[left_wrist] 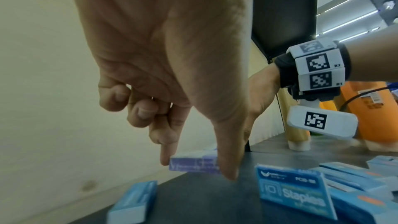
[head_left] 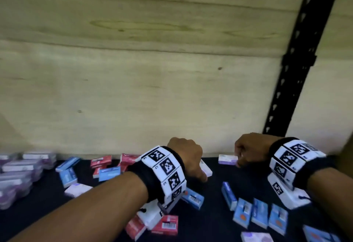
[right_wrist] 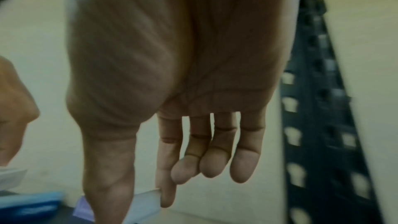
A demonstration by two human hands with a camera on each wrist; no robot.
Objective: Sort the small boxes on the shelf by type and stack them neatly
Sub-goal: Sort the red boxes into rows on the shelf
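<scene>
Small blue (head_left: 259, 214), red (head_left: 168, 224) and pale purple boxes lie scattered on the dark shelf (head_left: 208, 222). My left hand (head_left: 200, 167) pinches a pale purple box (head_left: 207, 170) near the back wall. In the left wrist view its thumb and forefinger (left_wrist: 197, 168) hold that box (left_wrist: 193, 164) by the ends, just above the shelf. My right hand (head_left: 238, 160) pinches another pale purple box (head_left: 227, 159) to the right of it. In the right wrist view the thumb and forefinger (right_wrist: 140, 205) grip this box (right_wrist: 148, 200); the other fingers hang straight.
Purple boxes (head_left: 19, 175) are piled at the far left. A plywood wall (head_left: 133, 89) closes the back, and a black perforated upright (head_left: 298, 66) stands at the right. Blue staple boxes (left_wrist: 295, 192) stand close to my left hand. Orange bottles (left_wrist: 370, 108) stand beyond the shelf's right end.
</scene>
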